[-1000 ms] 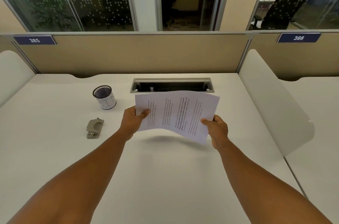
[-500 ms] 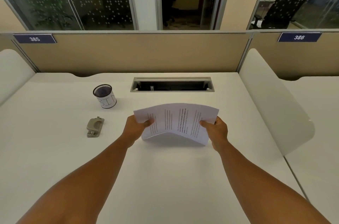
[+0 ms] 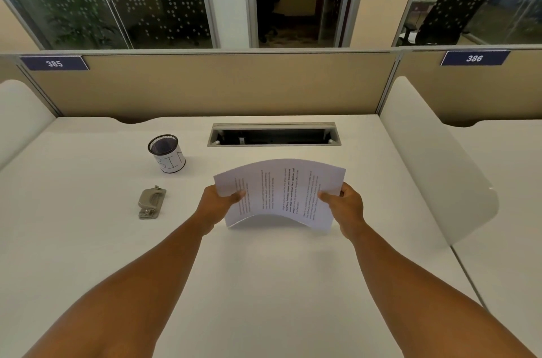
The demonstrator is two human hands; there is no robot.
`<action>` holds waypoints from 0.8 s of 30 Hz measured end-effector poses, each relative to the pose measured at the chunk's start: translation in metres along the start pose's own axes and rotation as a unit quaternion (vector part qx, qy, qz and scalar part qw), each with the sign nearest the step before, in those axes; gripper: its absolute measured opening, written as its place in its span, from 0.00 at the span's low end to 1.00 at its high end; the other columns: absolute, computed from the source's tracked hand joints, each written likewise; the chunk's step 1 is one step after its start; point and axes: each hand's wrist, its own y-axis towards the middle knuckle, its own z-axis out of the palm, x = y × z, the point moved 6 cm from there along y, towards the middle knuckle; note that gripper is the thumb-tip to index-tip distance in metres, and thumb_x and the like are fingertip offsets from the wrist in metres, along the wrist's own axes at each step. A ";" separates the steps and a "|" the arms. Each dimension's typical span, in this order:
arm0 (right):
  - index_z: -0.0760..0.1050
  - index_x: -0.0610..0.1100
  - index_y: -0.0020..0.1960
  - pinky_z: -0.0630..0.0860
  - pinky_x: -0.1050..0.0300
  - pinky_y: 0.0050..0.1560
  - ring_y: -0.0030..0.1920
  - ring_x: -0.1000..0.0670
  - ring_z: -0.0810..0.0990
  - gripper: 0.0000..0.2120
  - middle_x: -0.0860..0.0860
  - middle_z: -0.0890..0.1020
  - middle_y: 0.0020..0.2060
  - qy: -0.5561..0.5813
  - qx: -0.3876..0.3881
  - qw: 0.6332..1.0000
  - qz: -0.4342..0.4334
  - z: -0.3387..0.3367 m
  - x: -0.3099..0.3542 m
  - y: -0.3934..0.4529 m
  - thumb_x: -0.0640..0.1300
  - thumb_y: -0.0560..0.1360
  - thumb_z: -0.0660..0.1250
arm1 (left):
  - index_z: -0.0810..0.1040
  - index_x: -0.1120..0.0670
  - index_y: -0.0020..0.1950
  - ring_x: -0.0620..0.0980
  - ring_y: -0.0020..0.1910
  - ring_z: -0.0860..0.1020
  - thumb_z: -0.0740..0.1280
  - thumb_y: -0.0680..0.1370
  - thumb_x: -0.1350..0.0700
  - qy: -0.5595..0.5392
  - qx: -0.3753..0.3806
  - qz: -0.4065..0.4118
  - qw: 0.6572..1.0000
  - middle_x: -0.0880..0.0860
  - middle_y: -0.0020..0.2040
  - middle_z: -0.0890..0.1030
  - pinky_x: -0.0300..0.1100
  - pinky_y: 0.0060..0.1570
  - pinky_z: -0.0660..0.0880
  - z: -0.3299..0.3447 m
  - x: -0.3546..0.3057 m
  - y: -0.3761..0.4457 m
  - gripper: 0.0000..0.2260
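Looks like squaring-up time: left hand [image 3: 218, 205] and right hand [image 3: 346, 205] each pinch a side of the printed sheets [image 3: 278, 193], bowed mid-frame with their lower edge on the desk [image 3: 264, 284], so probably tap them even next.

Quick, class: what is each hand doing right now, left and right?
Left hand: holding the printed paper, thumb on top at its left edge.
Right hand: holding the same paper at its right edge.

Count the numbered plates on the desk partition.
2. Plate 385 is at the left end of the beige partition; plate 386 is on the next panel, far right. Others may lie out of frame.
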 end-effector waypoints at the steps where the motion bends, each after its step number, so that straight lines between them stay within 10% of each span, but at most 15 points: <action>1: 0.76 0.47 0.56 0.79 0.52 0.49 0.52 0.43 0.80 0.12 0.48 0.82 0.51 -0.008 0.006 1.000 0.001 0.001 -0.002 0.000 0.38 0.75 0.70 | 0.77 0.50 0.56 0.48 0.45 0.80 0.71 0.76 0.59 0.008 0.009 -0.010 1.000 0.48 0.49 0.81 0.40 0.43 0.80 0.001 0.004 -0.001 0.10; 5: 0.77 0.46 0.58 0.80 0.50 0.51 0.53 0.42 0.80 0.11 0.47 0.82 0.52 -0.041 0.009 0.999 0.008 0.002 -0.006 0.001 0.40 0.76 0.70 | 0.76 0.52 0.61 0.54 0.50 0.78 0.69 0.78 0.61 0.033 0.015 -0.045 0.998 0.53 0.52 0.80 0.53 0.55 0.78 0.001 0.017 -0.003 0.13; 24: 0.76 0.46 0.56 0.79 0.49 0.51 0.51 0.44 0.82 0.08 0.46 0.82 0.51 0.045 -0.029 0.998 0.016 -0.013 0.003 0.001 0.40 0.77 0.67 | 0.81 0.53 0.53 0.50 0.47 0.84 0.70 0.78 0.56 -0.045 -0.072 -0.007 0.996 0.49 0.48 0.84 0.35 0.39 0.79 -0.017 0.000 -0.001 0.05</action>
